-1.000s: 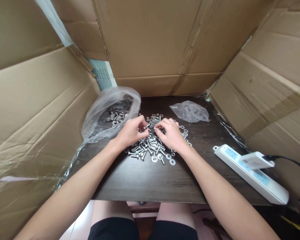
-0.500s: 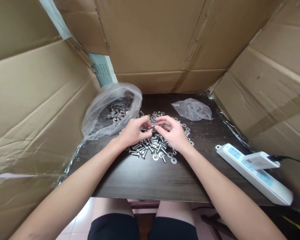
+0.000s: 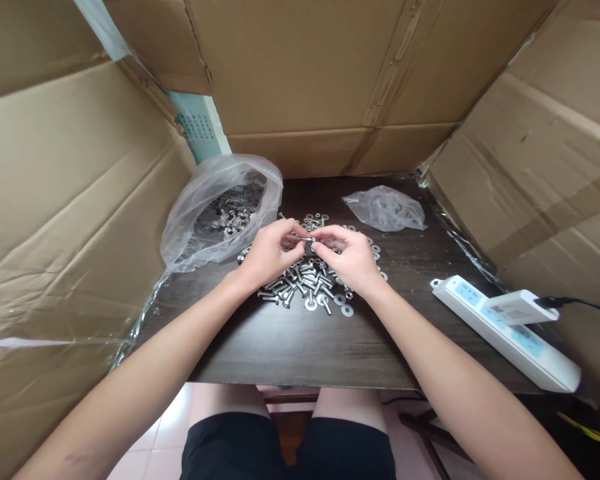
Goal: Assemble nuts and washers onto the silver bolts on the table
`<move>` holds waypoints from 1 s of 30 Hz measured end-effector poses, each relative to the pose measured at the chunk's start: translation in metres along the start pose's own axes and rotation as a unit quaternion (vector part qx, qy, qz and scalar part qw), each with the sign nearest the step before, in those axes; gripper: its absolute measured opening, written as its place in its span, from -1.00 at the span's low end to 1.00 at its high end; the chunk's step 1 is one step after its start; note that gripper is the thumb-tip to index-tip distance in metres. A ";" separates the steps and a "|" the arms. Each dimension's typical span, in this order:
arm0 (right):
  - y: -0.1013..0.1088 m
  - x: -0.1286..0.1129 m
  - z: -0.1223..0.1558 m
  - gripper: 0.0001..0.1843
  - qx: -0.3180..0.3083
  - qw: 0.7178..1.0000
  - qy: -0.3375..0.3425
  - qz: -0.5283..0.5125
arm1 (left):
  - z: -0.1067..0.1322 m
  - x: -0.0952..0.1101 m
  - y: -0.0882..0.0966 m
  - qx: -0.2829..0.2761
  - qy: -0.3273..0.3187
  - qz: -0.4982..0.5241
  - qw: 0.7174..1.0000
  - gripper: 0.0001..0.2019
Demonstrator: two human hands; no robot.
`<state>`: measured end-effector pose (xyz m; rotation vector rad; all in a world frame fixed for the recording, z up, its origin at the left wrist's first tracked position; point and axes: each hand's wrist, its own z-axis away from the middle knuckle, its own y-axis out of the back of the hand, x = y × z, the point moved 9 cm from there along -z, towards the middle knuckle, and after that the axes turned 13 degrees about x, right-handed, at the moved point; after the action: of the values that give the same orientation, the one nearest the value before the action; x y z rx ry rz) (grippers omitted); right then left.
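Drop risk: tiny bolt (image 3: 306,239) btwn two fingertip pinches

Main worry, my read: the bolt slips & falls, b/c only fingertips grip it and smooth metal gives little purchase. It's right above the pile of loose bolts (image 3: 307,275), so a dropped one prob. gets lost among lookalikes. 2nd worry: the small end piece (image 3: 314,242) at its R end, poss. a nut (too small to be sure), goes on crooked or pops off if the two hands aren't in line. 3rd: a wrist dipping low could knock loose washers (image 3: 347,311) about; they lie flat nr the R wrist.

Hands: L hand (image 3: 275,252) has thumb & fingers nearly closed, pinching the bolt's L end. R hand (image 3: 349,257) is likewise pinched almost tight, thumb & index on the end piece, other fingers curled; can't tell if they hold anything else.

Looks: bolt is bright silvery metal, slim, approx. level, pointing side to side. Its head isn't clear, prob. hidden by L fingers; thread too fine to make out. Position: over the back part of the pile on the dark table (image 3: 280,353), w/ the big plastic bag (image 3: 173,248) off to the L.
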<state>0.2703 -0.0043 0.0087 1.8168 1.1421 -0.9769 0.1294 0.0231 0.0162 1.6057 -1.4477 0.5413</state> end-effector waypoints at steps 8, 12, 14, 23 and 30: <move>0.002 -0.007 0.003 -0.80 0.020 0.997 0.031 0.065 | 0.001 -0.001 -0.001 -0.011 -0.014 -0.039 0.999 -0.89; 0.002 -0.011 0.004 -0.72 0.020 0.997 0.055 0.055 | 0.001 0.004 0.000 -0.006 -0.023 -0.041 0.999 -0.91; 0.002 -0.010 0.003 -0.76 0.014 0.997 0.054 0.055 | 0.001 0.004 0.001 0.002 -0.020 -0.040 0.999 -0.91; 0.003 -0.020 0.004 -0.83 0.006 0.988 0.104 0.111 | 0.003 0.005 0.001 0.007 -0.019 -0.032 0.999 -0.92; 0.002 -0.008 0.002 -0.82 -0.012 0.997 0.034 0.063 | 0.004 0.007 0.001 0.023 -0.024 -0.035 0.999 -0.91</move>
<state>0.2690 -0.0090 0.0158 1.8920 1.0623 -0.8312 0.1287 0.0157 0.0200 1.7108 -1.4166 0.5022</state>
